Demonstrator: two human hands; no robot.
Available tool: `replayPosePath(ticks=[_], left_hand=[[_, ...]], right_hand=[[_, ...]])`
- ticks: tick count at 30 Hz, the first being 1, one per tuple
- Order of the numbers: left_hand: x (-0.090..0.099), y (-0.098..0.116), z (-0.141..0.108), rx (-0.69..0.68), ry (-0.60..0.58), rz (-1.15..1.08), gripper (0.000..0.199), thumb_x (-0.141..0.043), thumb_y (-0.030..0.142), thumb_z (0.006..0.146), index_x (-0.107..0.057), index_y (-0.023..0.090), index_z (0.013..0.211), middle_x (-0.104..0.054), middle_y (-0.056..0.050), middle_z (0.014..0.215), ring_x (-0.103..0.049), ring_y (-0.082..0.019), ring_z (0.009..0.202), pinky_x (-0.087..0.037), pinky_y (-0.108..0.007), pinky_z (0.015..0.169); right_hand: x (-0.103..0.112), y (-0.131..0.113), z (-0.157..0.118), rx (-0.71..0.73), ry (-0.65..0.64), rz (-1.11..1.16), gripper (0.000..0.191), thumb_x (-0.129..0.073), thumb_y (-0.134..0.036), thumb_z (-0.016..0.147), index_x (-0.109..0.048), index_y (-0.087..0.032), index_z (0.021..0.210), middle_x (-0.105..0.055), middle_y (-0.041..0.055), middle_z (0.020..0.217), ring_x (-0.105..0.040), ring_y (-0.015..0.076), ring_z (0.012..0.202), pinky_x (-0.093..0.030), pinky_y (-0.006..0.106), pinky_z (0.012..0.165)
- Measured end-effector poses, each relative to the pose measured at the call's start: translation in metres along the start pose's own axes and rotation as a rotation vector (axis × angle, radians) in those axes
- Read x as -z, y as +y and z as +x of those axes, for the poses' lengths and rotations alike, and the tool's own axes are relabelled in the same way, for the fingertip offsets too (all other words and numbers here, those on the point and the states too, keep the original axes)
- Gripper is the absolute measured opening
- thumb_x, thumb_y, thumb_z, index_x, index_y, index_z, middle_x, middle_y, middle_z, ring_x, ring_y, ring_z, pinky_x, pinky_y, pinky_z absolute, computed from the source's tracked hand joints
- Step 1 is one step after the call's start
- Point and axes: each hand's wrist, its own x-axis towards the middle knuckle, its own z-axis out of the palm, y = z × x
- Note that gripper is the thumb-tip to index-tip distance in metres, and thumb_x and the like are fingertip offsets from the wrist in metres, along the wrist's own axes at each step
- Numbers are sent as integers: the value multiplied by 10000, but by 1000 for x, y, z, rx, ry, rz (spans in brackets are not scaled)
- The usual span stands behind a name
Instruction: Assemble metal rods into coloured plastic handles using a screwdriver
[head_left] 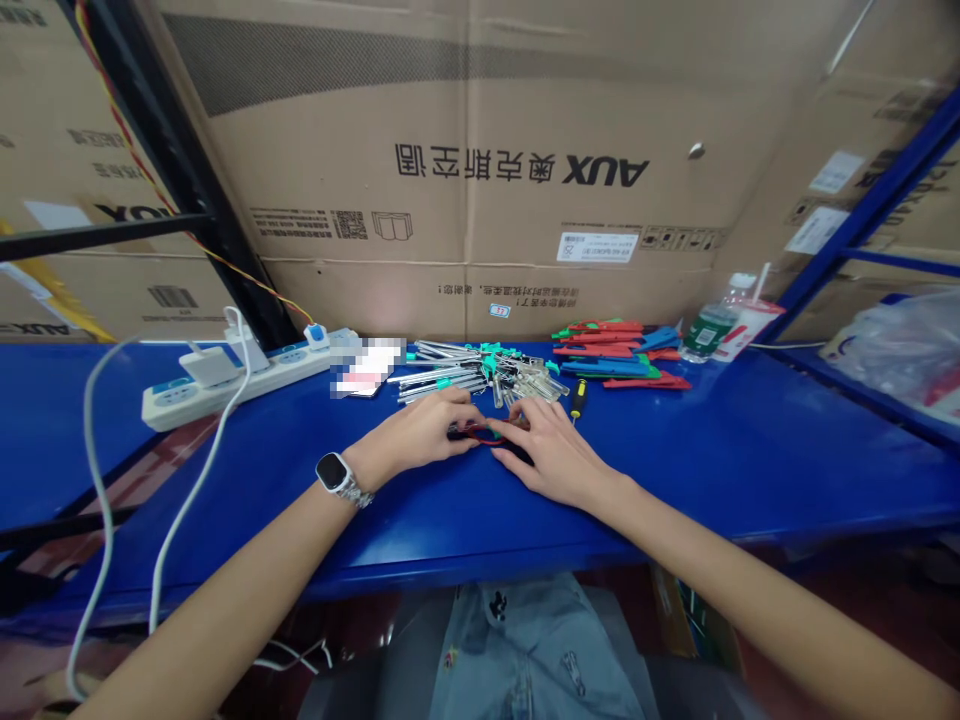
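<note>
Both hands meet over the blue table (442, 515). My left hand (429, 432), with a watch (332, 472) on its wrist, has its fingers closed on one end of a small dark and red item (480, 431). The fingers of my right hand (551, 450) pinch the other end, and they partly hide it. Just beyond the hands lies a pile of metal rods with green and clear parts (487, 368). A yellow and black screwdriver (578, 398) rests right of the pile. Red, blue and green plastic pieces (615, 352) are heaped farther right.
A white power strip (240, 385) with plugs and cables sits at the left, beside a blurred white object (371, 366). A bottle (709, 330) and a cup (750, 325) stand at the back right, near a plastic bag (900, 345). Cardboard (465, 100) walls the back.
</note>
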Motion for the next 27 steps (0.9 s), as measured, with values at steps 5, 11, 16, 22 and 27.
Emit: replayPosePath(ticks=[5,11,16,22,27], left_hand=[[4,1,0,15,113,-38,209,-590,307,941,-688,191,1085,-582,-19,810,-585,-184,799,-477,-323,743],[5,-6,8,28,173,-11,206,-519,306,989,-684,186,957,-609,-42,848,-579,-182,803,-454,-311,715],[-1,7,40,-35,114,41,220,-511,308,998,-664,175,912,-639,-65,897,-588,-205,847,-462,-334,760],[-14,19,109,-62,115,151,148,-528,191,959,-671,155,959,-648,-99,994,-608,-242,943,-484,-351,811],[-34,25,157,-44,101,141,117,-561,191,942,-675,176,921,-669,-79,964,-630,-232,906,-500,-342,812]], right_hand=[[2,9,2,-107,134,198,314,-562,-368,1004,-651,-244,1278,-598,115,1135,-560,273,1097,-482,473,970],[8,32,0,-160,116,300,188,-532,-222,992,-682,-204,1104,-646,91,1080,-593,251,1080,-477,462,972],[13,59,-11,-257,139,287,181,-531,-220,978,-697,-201,1047,-665,83,1042,-594,247,1021,-480,450,925],[23,97,-25,-370,227,220,176,-541,-188,939,-702,-196,1009,-676,85,1019,-601,253,1017,-478,436,925],[34,133,-42,-529,165,20,287,-483,-56,850,-684,-190,1006,-680,113,1094,-597,288,1060,-462,456,912]])
